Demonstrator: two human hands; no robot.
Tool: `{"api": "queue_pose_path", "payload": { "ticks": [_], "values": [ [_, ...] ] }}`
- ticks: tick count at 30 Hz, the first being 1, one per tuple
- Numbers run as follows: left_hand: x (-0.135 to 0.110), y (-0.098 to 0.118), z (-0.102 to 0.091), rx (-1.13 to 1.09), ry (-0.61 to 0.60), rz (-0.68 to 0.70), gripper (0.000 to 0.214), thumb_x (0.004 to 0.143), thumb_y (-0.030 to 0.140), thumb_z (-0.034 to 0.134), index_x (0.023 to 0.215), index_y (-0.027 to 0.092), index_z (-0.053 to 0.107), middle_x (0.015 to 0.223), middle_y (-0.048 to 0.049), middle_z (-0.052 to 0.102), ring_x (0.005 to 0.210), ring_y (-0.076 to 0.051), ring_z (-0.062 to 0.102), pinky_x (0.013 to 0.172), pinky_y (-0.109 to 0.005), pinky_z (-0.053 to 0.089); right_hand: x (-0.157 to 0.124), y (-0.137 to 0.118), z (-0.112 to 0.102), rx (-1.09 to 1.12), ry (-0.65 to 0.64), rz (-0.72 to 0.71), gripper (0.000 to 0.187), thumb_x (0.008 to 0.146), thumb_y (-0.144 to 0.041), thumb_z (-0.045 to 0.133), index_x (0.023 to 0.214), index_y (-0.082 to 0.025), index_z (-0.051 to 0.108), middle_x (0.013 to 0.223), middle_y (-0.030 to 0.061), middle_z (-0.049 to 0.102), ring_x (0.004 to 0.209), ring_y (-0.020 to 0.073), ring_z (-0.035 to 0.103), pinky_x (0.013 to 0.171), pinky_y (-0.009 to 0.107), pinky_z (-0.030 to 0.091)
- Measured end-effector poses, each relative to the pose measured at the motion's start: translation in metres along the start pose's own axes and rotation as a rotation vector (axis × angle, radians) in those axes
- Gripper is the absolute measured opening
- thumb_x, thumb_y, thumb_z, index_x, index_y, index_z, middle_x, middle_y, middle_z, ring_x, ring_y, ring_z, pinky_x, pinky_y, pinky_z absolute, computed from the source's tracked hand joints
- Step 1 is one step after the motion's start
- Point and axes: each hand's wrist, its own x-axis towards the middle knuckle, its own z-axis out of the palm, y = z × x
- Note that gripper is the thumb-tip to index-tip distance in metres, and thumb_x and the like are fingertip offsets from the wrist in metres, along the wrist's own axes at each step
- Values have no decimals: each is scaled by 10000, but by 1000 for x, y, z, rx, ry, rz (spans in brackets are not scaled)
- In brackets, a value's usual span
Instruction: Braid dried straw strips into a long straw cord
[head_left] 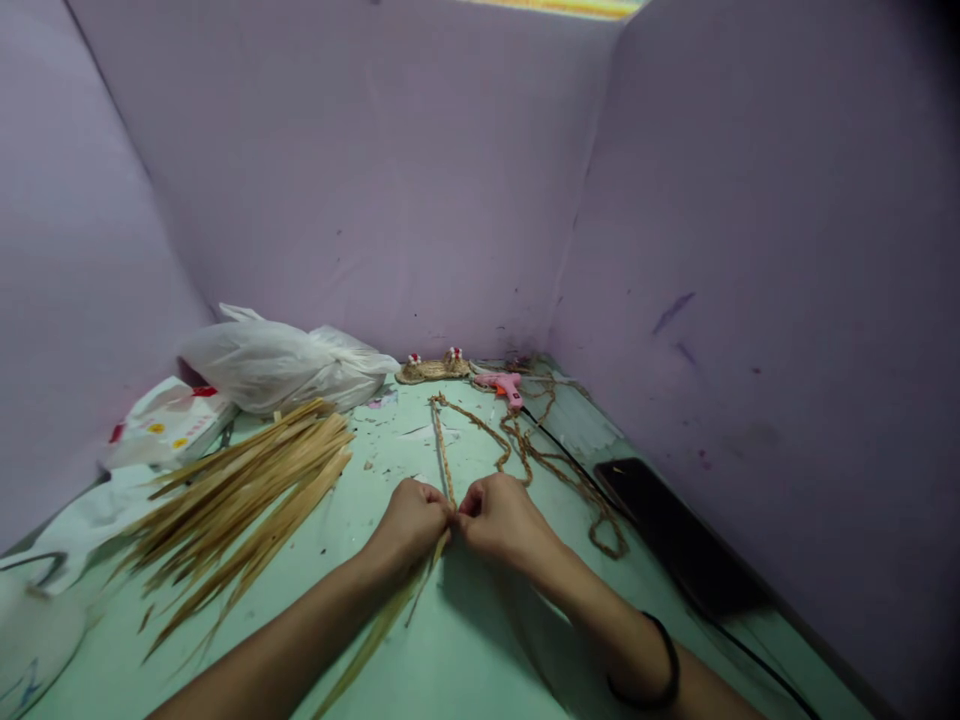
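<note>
Craft workspace, purple walls, pink glue gun, dried fibre strips, braided cord

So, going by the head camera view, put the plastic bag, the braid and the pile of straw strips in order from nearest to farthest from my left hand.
From your left hand:
1. Braid: its near end is right at the fingertips.
2. Straw strips: off to the left.
3. Plastic bag: farther back, behind the strips.
</note>
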Motion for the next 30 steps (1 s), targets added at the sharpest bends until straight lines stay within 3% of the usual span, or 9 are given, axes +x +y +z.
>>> {"api": "queue_pose_path", "payload": {
  "ticks": [4,11,13,16,20,22,25,30],
  "values": [
    [-6,8,-8,-95,-105,-39,160,531,143,431,370,152,436,238,49,314,221,-48,217,279,-191,109,-13,-10,7,-92,29,-132,205,631,-174,472,625,-130,672,613,101,655,501,117,513,456,218,244],
    [-4,9,-22,-203,-208,-36,65,484,188,525,463,129,506,282,45,386,230,-33,235,275,-182,109,-13,-5,10,-63,-25,-228,171,656,-209,498,626,-164,660,598,71,642,501,123,499,471,232,252],
    [-3,11,-23,-243,-219,-46,85,466,189,552,466,126,496,289,49,383,239,-22,226,289,-180,102,-5,0,5,75,6,-169,176,668,-289,531,603,-165,637,553,46,614,493,115,482,467,222,269],
    [-6,16,-24,-268,-249,-60,139,476,222,586,496,122,491,323,49,405,249,-10,220,312,-180,86,8,4,1,452,65,32,188,699,-305,516,613,-147,574,591,39,602,520,103,495,482,201,330],
    [-9,19,-24,-259,-253,-59,156,470,227,591,516,117,491,345,46,416,268,-8,238,333,-180,91,12,1,7,896,-270,274,92,702,-195,475,638,-139,510,511,6,537,424,79,463,423,189,328],
    [-7,16,-24,-234,-264,-44,142,475,225,577,517,117,495,345,47,409,273,-11,231,334,-184,91,10,-1,11,901,-336,270,92,674,-168,483,590,-136,500,407,-35,442,340,53,361,364,178,240],
    [-1,12,-25,-164,-270,-19,122,490,222,559,510,118,500,349,47,403,278,-14,227,334,-185,103,10,2,15,802,-249,242,117,613,-128,502,496,-130,486,339,-71,330,307,25,224,351,194,131],
    [1,15,-39,73,-407,-36,95,518,218,553,515,124,534,350,50,391,286,-34,265,327,-186,134,14,8,18,754,-151,194,75,546,-97,523,474,-117,527,384,-44,444,361,32,300,393,194,198]
  ]
}}
